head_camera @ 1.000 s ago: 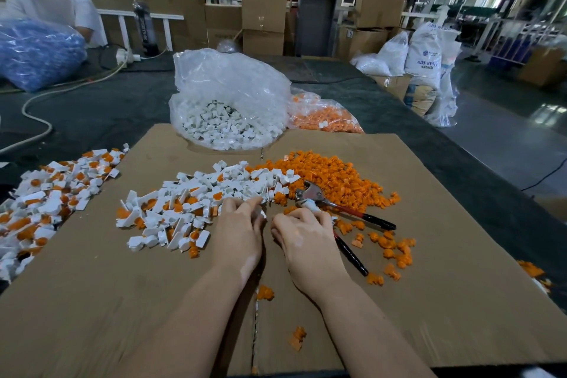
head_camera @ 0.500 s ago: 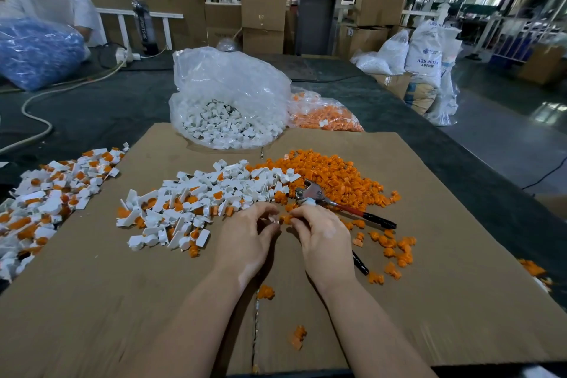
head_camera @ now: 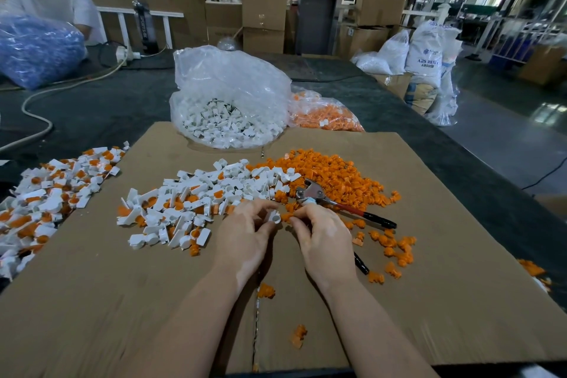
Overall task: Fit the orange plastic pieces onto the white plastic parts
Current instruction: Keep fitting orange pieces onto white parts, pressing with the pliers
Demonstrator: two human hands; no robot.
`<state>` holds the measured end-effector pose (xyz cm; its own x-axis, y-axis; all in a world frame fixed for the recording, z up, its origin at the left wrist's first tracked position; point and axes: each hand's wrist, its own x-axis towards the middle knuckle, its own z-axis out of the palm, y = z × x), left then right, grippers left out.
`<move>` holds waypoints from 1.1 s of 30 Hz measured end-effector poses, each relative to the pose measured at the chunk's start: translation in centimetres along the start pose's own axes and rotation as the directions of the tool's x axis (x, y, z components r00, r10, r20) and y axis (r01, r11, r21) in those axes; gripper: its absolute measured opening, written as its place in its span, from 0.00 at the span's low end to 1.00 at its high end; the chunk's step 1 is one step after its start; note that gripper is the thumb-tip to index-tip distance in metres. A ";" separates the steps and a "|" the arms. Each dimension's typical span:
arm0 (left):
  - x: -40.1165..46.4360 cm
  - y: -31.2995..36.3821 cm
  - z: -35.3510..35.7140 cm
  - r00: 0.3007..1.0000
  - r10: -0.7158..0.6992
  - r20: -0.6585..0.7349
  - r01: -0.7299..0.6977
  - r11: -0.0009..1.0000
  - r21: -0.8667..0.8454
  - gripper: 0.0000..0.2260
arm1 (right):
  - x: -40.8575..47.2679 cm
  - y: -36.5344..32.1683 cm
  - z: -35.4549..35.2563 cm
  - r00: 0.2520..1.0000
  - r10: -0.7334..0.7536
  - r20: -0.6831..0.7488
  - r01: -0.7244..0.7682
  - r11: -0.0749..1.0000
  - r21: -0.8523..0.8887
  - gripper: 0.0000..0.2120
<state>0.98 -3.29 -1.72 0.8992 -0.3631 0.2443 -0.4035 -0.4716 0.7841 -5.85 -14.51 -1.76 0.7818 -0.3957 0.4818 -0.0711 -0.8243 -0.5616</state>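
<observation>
Two hands, left hand (head_camera: 245, 239) pinching one white part (head_camera: 272, 217), right hand (head_camera: 325, 239) one orange piece (head_camera: 287, 217)

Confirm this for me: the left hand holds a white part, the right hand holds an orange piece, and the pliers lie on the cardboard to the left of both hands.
One detail is wrong. In the head view the left hand does hold a white part and the right hand an orange piece, but the pliers lie on the cardboard to the right of the hands, partly under the right one, not to the left.
</observation>
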 end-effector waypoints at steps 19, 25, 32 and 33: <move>-0.1 0.2 -0.3 0.992 -0.061 0.107 0.081 0.980 -0.184 0.03 | -0.1 -0.2 0.2 0.996 -0.080 0.035 0.083 0.992 -0.092 0.09; -0.2 0.1 -0.4 0.993 -0.017 0.121 0.033 0.991 -0.127 0.02 | -0.1 -0.1 0.2 0.993 -0.091 0.077 0.099 0.988 -0.114 0.09; 0.0 -0.1 -0.1 0.993 -0.026 0.115 0.039 0.993 -0.114 0.02 | -0.1 -0.1 0.3 0.992 -0.092 0.088 0.102 0.987 -0.123 0.08; 0.1 -0.1 -0.1 0.994 -0.029 0.106 0.040 0.994 -0.106 0.02 | -0.1 -0.1 0.3 0.992 -0.092 0.090 0.103 0.988 -0.116 0.08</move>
<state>1.12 -3.16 -1.75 0.8873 -0.4327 0.1596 -0.3470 -0.3983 0.8491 -5.77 -14.25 -1.95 0.8377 -0.2796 0.4691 -0.0621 -0.9021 -0.4270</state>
